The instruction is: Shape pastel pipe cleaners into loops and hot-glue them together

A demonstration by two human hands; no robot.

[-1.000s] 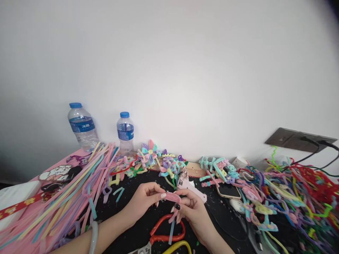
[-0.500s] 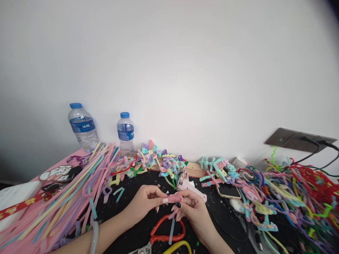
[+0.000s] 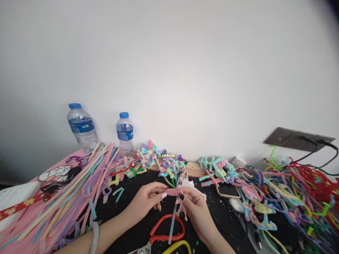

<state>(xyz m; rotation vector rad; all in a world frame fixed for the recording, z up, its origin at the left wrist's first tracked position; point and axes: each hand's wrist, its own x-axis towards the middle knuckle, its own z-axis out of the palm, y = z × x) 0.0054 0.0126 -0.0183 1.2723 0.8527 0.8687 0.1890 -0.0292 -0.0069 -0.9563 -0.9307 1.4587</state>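
Observation:
Between my two hands is a bent pink pipe cleaner [image 3: 173,192], held level above the black mat. My left hand [image 3: 147,201] pinches its left end between thumb and fingers. At its right end, my right hand [image 3: 192,204] grips it the same way. A pale blue strip [image 3: 172,222] hangs down from beside the right fingers, with pink ends near it; where these join is hidden by the fingers. Just below my hands lie scissors with a red handle loop [image 3: 182,233] and a yellow one [image 3: 182,244].
Long pastel pipe cleaners [image 3: 60,197] lie in a bundle at left, near two water bottles [image 3: 125,132]. Finished pipe-cleaner flowers [image 3: 150,152] line the wall. A phone [image 3: 228,191] and a tangled multicoloured heap [image 3: 296,197] are at right, below a wall socket [image 3: 293,139] with cables.
Both hands have shifted slightly upward with the pink pipe cleaner, and the right fingers have turned a little. The hanging pale blue strip now shows more of its length.

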